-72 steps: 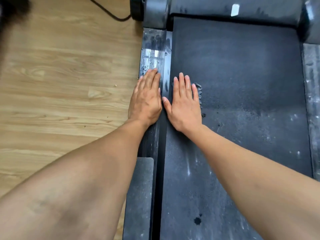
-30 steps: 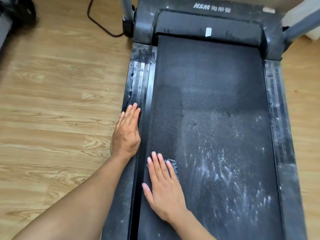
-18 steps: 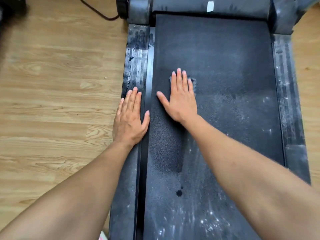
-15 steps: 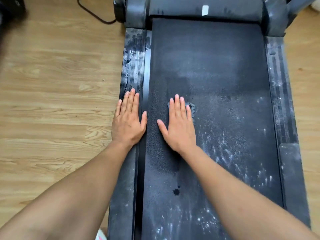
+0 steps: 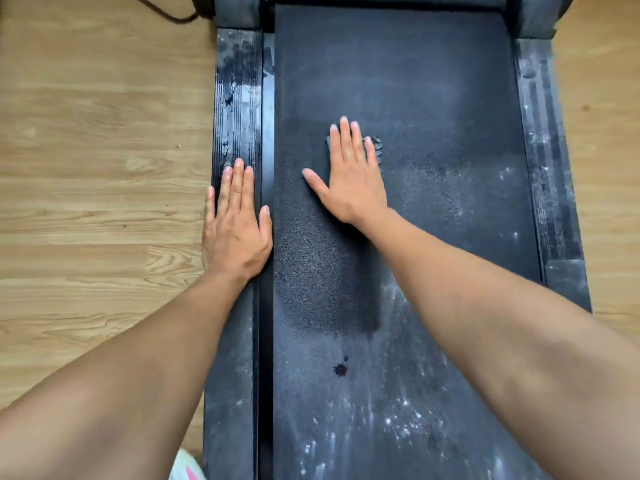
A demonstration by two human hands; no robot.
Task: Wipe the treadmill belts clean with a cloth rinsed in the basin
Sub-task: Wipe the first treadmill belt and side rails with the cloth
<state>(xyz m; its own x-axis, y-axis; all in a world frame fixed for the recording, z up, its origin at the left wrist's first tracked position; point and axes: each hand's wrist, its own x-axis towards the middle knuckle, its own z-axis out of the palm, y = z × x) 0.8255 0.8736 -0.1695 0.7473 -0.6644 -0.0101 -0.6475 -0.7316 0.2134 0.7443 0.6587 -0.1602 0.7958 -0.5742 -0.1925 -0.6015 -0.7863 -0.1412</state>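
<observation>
On pale wood-plank floor (image 5: 86, 168), dusty black treadmill belt (image 5: 433, 98), long axis running straight away from the camera toward the grey front cover (image 5: 237, 10). Flanked by ribbed left rail (image 5: 237, 109), glossy-streaked, and right rail (image 5: 543, 150), chalky. Darker strip (image 5: 329, 289) along the belt's left part, white specks (image 5: 398, 420) nearer. Flat on the left rail, left hand (image 5: 235, 223), fingers straight. Flat mid-belt, right hand (image 5: 353, 178), fingers straight, pressing grey cloth (image 5: 376, 145) down; cloth mostly hidden, frayed edge peeking beside the little finger. Small black spot (image 5: 340, 369) nearer still.
</observation>
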